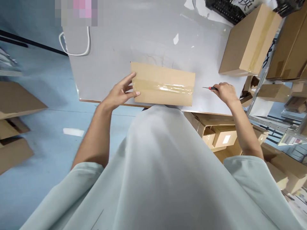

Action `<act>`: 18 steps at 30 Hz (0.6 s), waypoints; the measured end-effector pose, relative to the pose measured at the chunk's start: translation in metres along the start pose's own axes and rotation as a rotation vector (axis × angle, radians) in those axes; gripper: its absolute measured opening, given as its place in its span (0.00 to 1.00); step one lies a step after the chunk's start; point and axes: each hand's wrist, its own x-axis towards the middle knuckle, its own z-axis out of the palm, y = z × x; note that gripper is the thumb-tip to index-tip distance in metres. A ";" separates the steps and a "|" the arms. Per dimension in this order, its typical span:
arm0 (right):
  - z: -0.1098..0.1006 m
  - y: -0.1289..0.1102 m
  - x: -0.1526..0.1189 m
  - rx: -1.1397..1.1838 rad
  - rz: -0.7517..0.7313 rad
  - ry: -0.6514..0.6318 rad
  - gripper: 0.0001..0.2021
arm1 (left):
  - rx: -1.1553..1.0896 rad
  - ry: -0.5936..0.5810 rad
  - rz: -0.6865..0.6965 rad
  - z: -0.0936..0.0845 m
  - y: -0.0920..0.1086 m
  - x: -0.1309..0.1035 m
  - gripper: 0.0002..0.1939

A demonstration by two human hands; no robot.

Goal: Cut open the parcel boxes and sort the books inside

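A long cardboard box point(164, 75) lies at the near edge of the grey table, a strip of shiny clear tape running along its top. My left hand point(121, 91) grips its left end, the thumb on the near side and the fingers higher up. To the right of the box, and apart from it, my right hand point(224, 91) is closed round a slim pointed tool point(212, 88) with a red and black handle. Its thin tip points left toward the box. Whether it is a knife or a small screwdriver I cannot tell.
A taller taped carton point(247, 44) stands at the table's right, near a black keyboard point(225, 11). A white cable point(88, 41) loops over the left edge. Below the right side sits an open carton point(223, 150) holding smaller boxes. More cartons point(16, 99) are stacked at left.
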 end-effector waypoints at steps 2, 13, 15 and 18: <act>0.033 0.006 0.007 0.344 0.102 0.048 0.25 | -0.013 0.016 -0.050 -0.008 -0.002 -0.006 0.63; 0.146 -0.156 -0.001 1.579 0.426 0.085 0.33 | 0.127 0.216 -0.107 -0.064 -0.031 -0.008 0.61; 0.132 -0.154 -0.013 1.548 0.458 0.174 0.32 | 0.149 0.210 -0.090 -0.062 -0.038 0.001 0.61; 0.099 -0.136 -0.034 1.347 0.462 0.349 0.32 | 0.132 0.135 -0.042 -0.035 -0.046 0.027 0.60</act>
